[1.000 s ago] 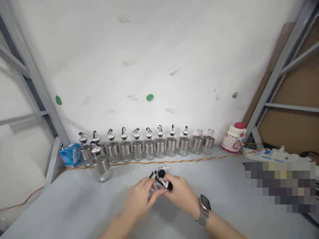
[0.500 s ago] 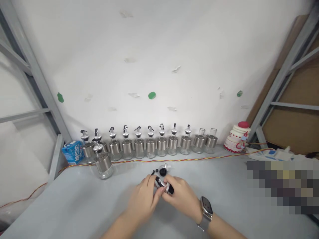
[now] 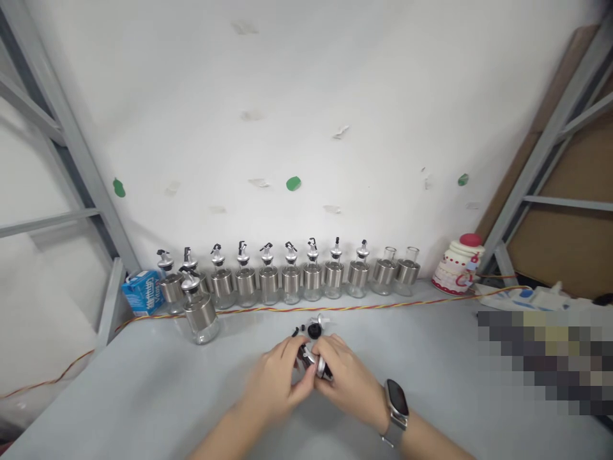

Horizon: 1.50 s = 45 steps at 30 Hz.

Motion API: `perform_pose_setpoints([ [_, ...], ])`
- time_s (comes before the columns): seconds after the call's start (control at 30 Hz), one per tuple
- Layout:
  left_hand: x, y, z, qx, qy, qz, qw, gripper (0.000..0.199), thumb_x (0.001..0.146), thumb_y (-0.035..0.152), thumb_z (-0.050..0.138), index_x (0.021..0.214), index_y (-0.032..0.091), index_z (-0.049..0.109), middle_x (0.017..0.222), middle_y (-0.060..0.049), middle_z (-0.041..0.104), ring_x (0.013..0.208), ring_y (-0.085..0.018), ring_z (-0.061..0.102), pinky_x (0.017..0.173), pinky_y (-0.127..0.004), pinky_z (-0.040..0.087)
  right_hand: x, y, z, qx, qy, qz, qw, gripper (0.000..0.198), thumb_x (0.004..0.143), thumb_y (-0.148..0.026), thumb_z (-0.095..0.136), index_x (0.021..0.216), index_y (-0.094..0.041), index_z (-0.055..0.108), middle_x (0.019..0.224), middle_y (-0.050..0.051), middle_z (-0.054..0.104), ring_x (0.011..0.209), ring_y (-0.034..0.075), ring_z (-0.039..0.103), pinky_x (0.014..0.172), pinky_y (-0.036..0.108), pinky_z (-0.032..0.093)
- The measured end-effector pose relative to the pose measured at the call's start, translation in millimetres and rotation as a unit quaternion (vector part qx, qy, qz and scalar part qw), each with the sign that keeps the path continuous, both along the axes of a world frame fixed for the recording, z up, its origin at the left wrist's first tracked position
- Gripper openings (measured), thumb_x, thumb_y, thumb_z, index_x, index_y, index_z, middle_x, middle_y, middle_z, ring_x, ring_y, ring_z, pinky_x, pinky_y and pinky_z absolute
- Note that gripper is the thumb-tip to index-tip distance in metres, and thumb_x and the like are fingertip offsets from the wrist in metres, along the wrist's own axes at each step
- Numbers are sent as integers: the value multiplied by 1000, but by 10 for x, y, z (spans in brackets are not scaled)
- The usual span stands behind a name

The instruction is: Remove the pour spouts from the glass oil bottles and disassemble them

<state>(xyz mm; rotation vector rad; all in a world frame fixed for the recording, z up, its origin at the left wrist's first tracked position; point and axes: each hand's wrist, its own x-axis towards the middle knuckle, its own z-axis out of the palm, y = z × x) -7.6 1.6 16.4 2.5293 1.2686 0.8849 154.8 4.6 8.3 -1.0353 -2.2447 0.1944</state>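
Between both hands is a silver-and-black pour spout [image 3: 310, 355], tilted, its lower part covered by fingers. My left hand [image 3: 274, 377] is closed on the spout's left side, thumb and fingertips pressed to it. From the right, my right hand [image 3: 348, 378] grips the other end; a watch [image 3: 396, 399] is on that wrist. Just beyond the fingers lie a black stopper piece [image 3: 315, 330], a clear-and-silver part [image 3: 320, 319] and small black bits [image 3: 295, 331] on the grey table [image 3: 143, 383].
A row of glass bottles with steel sleeves [image 3: 291, 279] lines the wall; two at the right lack spouts. One spouted bottle [image 3: 200, 313] stands forward at left. A twisted red-yellow wire [image 3: 268, 310] crosses the table. A blue carton [image 3: 143, 292] and a white-red jar [image 3: 457, 265] flank the row.
The fingers have shifted around the spout, and my right fingers now cover more of its top. Both hands still hold it in nearly the same place. The view has moved slightly.
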Motion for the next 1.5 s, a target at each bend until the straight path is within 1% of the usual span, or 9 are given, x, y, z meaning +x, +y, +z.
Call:
perform_pose_setpoints([
  [0.17, 16, 23, -69, 36, 17, 7, 999, 30, 79, 27, 40, 107, 16, 44, 86, -7, 60, 74, -16, 59, 67, -29, 50, -16, 11, 10, 47, 8, -18, 999, 21, 63, -3, 45, 71, -20, 36, 66, -1, 50, 61, 16, 44, 63, 29, 35],
  [0.37, 37, 1, -89, 23, 7, -19, 1000, 31, 79, 21, 37, 109, 14, 43, 89, -8, 61, 77, -16, 60, 69, -28, 51, -25, -11, 26, 35, 11, -8, 999, 17, 67, -6, 44, 70, -21, 35, 64, -1, 50, 60, 15, 44, 60, 27, 35],
  [0.5, 67, -25, -100, 51, -5, -2, 999, 34, 82, 21, 34, 114, 14, 40, 92, -9, 61, 78, -15, 60, 71, -28, 51, -33, -32, 27, 43, 11, -21, 999, 16, 70, -8, 43, 69, -21, 34, 63, -1, 48, 59, 15, 44, 59, 27, 35],
  [0.6, 82, -27, -123, 70, -43, 27, 996, 37, 83, 26, 37, 117, 14, 36, 84, -6, 61, 69, -13, 60, 66, -24, 51, -33, -51, 32, 56, 28, -40, 997, 16, 69, -7, 43, 71, -21, 35, 63, -1, 48, 60, 16, 44, 59, 27, 35],
  [0.67, 92, -32, -136, 101, -48, 43, 993, 29, 83, 30, 38, 107, 14, 42, 73, -3, 60, 60, -12, 59, 58, -22, 51, -32, -58, 34, 68, 37, -46, 996, 16, 68, -7, 43, 72, -20, 36, 63, -1, 48, 60, 16, 45, 59, 27, 36],
  [0.8, 141, -86, -151, 192, 30, 72, 978, 19, 87, 24, 30, 82, 17, 47, 61, -1, 56, 51, -13, 56, 47, -22, 45, -34, -39, 27, 120, 18, -48, 991, 12, 73, -10, 40, 69, -20, 36, 60, -1, 47, 57, 15, 43, 59, 28, 35],
  [0.93, 192, -134, -190, 252, 108, 106, 956, 18, 87, 15, 26, 88, 14, 45, 63, -3, 55, 48, -13, 54, 42, -23, 42, -31, -7, 13, 160, -18, -55, 985, 14, 77, -13, 37, 65, -20, 35, 59, 0, 46, 54, 15, 41, 58, 29, 35],
  [1.17, 220, -99, -258, 234, 73, 94, 965, 18, 87, 12, 25, 90, 13, 43, 66, -4, 55, 57, -14, 56, 51, -24, 45, -25, 14, 20, 156, -28, -59, 986, 14, 77, -12, 37, 65, -21, 35, 59, -1, 45, 55, 15, 42, 61, 29, 35],
  [1.5, 268, -76, -184, 267, 27, 109, 957, 23, 89, 15, 23, 86, 14, 46, 61, -2, 55, 50, -12, 56, 47, -23, 43, -77, -16, 8, 170, -3, -98, 981, 16, 80, -17, 37, 64, -21, 35, 58, 0, 46, 55, 16, 43, 58, 29, 35],
])
